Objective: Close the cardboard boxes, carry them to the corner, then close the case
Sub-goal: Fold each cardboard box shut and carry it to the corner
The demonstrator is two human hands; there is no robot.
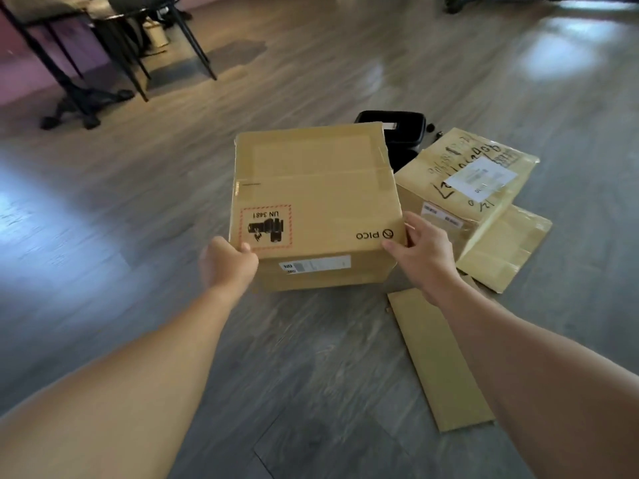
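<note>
A closed cardboard box [314, 202] with a PICO logo and a UN 3481 label stands on the wood floor in the middle of the view. My left hand [230, 266] grips its near left corner, thumb on the top. My right hand [423, 252] holds the near right corner, fingers along the side and thumb on the top. To the right sits a second cardboard box [463, 188] with handwriting and a white label, its flaps spread open. Behind both boxes lies a black case [397, 133], partly hidden.
A loose strip of cardboard [439, 361] lies on the floor under my right forearm. At the back left stand a black chair [162, 39] and table legs [58, 81]. Another dark chair base [456, 1] shows at the top right.
</note>
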